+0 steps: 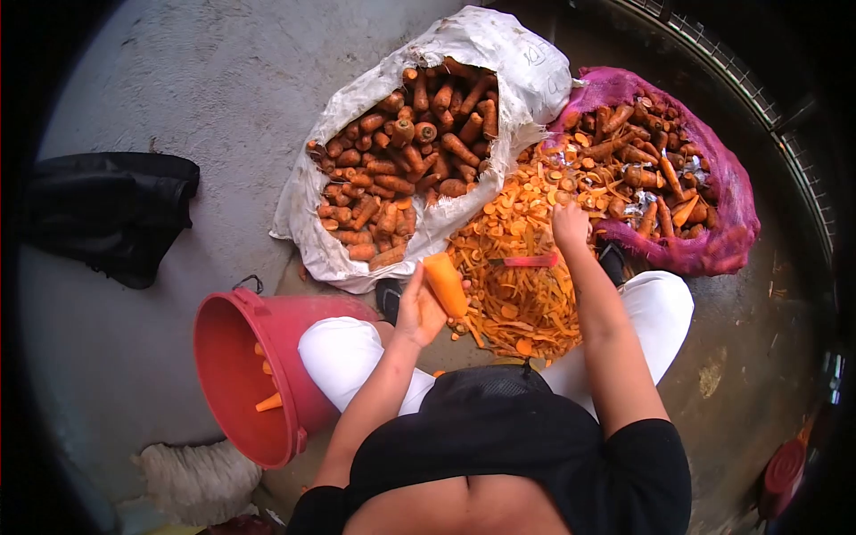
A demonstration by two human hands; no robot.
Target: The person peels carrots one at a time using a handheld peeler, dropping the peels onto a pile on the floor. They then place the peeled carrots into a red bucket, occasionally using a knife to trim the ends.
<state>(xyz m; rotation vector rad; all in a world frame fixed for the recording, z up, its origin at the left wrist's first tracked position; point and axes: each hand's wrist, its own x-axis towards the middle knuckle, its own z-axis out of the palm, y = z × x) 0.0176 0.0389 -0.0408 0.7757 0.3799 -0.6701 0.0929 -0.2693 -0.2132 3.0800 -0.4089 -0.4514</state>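
My left hand (421, 308) is closed around a thick peeled carrot (445, 285), bright orange, held over the near-left edge of the peelings. My right hand (571, 226) is at the far right of the pile of carrot peelings and slices (513, 308), its fingers curled. Whether anything is in those fingers is hidden. A red-handled tool (530, 260), perhaps a knife or peeler, lies on the peelings just left of my right forearm.
Beyond my left hand is a white sack (526, 67) of unpeeled carrots (401, 160). A purple mesh sack (736, 201) with more carrots stands right. The tipped red bucket (236, 383) at my left knee holds several peeled carrots (268, 403). Black cloth (111, 209) lies far left.
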